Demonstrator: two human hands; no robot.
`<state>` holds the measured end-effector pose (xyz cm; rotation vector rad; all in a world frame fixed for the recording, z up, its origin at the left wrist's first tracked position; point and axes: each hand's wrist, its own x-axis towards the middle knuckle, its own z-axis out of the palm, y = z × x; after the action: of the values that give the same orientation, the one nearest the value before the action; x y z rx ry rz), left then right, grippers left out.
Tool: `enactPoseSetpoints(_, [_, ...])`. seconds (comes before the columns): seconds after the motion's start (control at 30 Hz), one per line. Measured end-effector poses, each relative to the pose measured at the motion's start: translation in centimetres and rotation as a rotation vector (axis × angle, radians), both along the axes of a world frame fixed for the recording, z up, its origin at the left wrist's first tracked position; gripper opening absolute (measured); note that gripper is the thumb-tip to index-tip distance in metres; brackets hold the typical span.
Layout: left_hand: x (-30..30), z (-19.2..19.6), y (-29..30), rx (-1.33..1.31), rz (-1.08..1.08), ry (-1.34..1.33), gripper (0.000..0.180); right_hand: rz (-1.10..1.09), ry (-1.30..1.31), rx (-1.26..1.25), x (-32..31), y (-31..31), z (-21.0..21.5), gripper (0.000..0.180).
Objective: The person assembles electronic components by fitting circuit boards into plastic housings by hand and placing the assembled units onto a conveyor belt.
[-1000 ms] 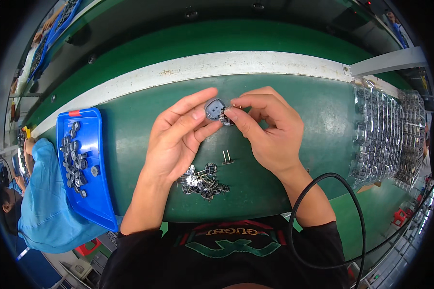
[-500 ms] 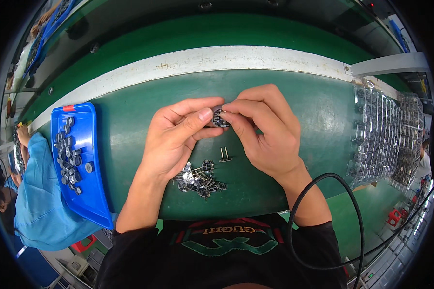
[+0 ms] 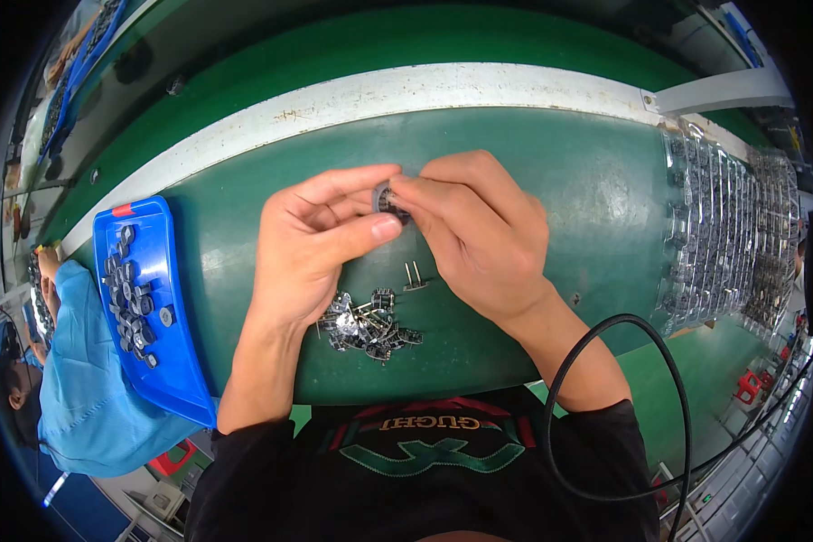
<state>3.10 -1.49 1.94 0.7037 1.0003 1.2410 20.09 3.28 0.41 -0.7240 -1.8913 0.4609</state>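
Note:
A small round dark grey housing (image 3: pixel 380 197), with what looks like a circuit board inside, is gripped between the fingers and thumb of my left hand (image 3: pixel 298 244). My right hand (image 3: pixel 490 237) is closed in a pinch against its open face, and the fingertips hide what they hold there. Below my hands, a single small board with two upright metal pins (image 3: pixel 414 278) lies on the green work surface (image 3: pixel 596 208). Closer to me is a pile of small dark electronic boards (image 3: pixel 375 330) with metal pins and shiny silver pieces.
At left, a blue tray (image 3: pixel 179 316) contains several round grey housings (image 3: pixel 135 303). Clear plastic trays of parts (image 3: pixel 709 235) are stacked on the right. A black cable (image 3: pixel 551 397) loops past my right forearm. A person in a blue sleeve (image 3: pixel 95 361) works at the far left.
Both hands have shifted slightly left and up in the picture with the round housing. The housing has turned more edge-on, and my right fingers now cover more of its face.

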Motion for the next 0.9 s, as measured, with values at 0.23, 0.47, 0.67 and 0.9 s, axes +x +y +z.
enactPoseSetpoints(0.23, [-2.4, 1.2, 4.9, 0.053, 0.066, 0.637, 0.031, 0.083, -0.311, -0.215, 2.0, 1.3, 0.9, 0.008])
enactPoseSetpoints(0.47, [-8.2, -1.5, 15.6, 0.155, 0.341, 1.062, 0.026, 0.261, -0.876, -0.425, 2.2, -0.3, 2.8, 0.050])
enactPoseSetpoints(0.67, [-10.7, -3.3, 19.7, 0.095, 0.396, 1.461, 0.031, 0.332, -0.901, -0.371, 2.4, -1.3, 2.4, 0.039])
enactPoseSetpoints(0.9, [-14.9, -3.5, 17.3, 0.067, 0.594, 2.011, 0.052, 0.310, -0.757, -0.299, 2.3, -0.3, 1.2, 0.023])
